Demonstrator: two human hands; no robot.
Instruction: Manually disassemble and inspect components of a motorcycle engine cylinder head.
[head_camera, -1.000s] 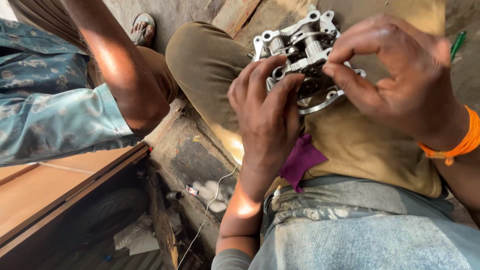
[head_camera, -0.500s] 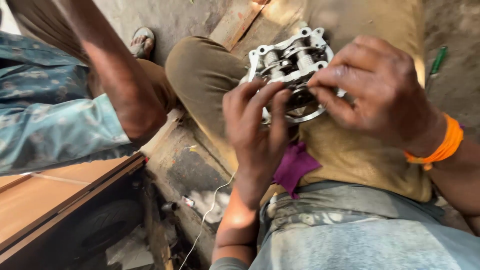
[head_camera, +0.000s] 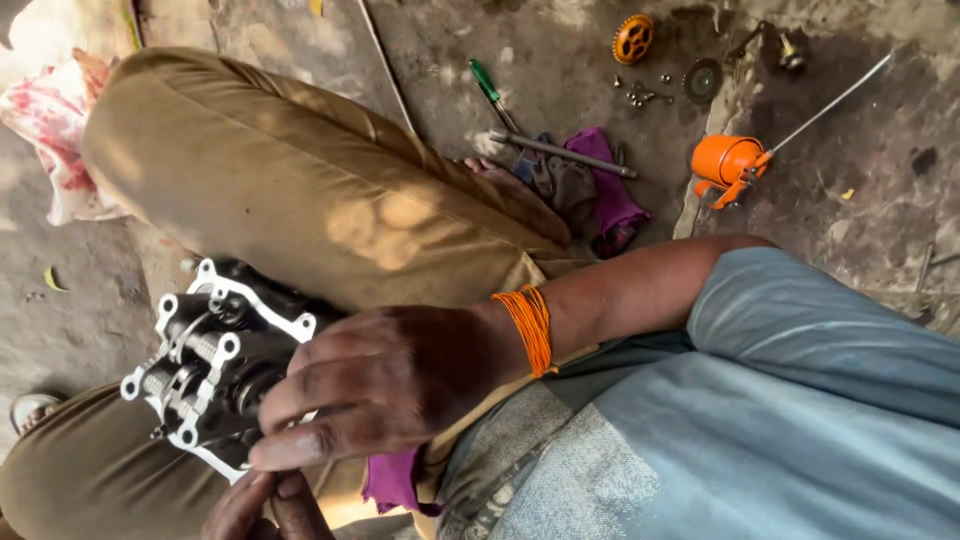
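A right hand (head_camera: 390, 385), an orange thread band (head_camera: 530, 328) circling its wrist, is reaching in from the right across the khaki-trousered lap, its fingers (head_camera: 300, 395) curling together and pressing against a metal engine part (head_camera: 205, 365) resting at the lower left of the frame. The left hand (head_camera: 262, 508) is showing only as fingertips at the bottom edge just beneath the part, their grip impossible to tell. An orange oil can (head_camera: 728, 160), a green screwdriver (head_camera: 490, 90) and an orange gear (head_camera: 633, 38) are lying on the ground at the upper right.
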